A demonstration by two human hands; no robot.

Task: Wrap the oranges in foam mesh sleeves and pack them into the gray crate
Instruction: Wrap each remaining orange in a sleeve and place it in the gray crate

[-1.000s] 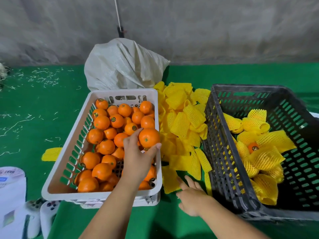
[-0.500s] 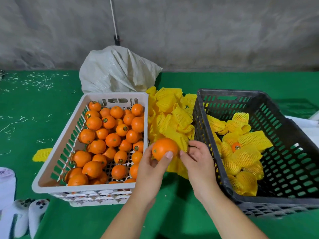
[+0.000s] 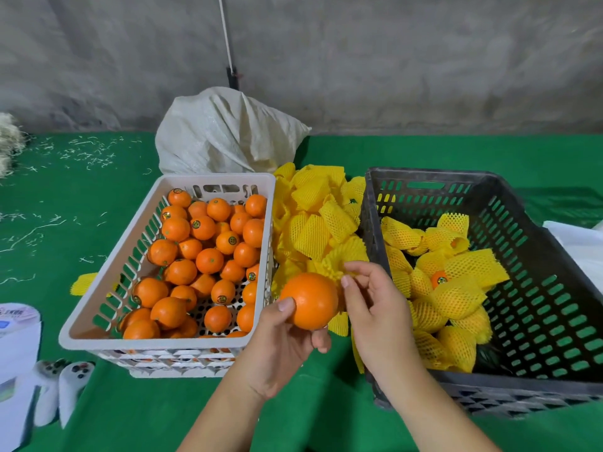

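At the far left edge a white paper packet lies on the green table cover, with 2 white controllers just beside it. Next comes the white crate, heaped with bare oranges, and behind it slumps a white woven sack. A single flat yellow sleeve lies on the cloth against the crate's left wall.

Between the 2 crates sits a loose pile of yellow foam mesh sleeves. In front of that pile the left hand holds 1 orange up off the table, thumb on its near side and fingers curled underneath. Just right of the fruit, the right hand pinches the edge of a foam sleeve between thumb and fingertips, the sleeve touching the orange's upper right.

To the right stands the gray crate, holding a cluster of wrapped oranges along its left half.
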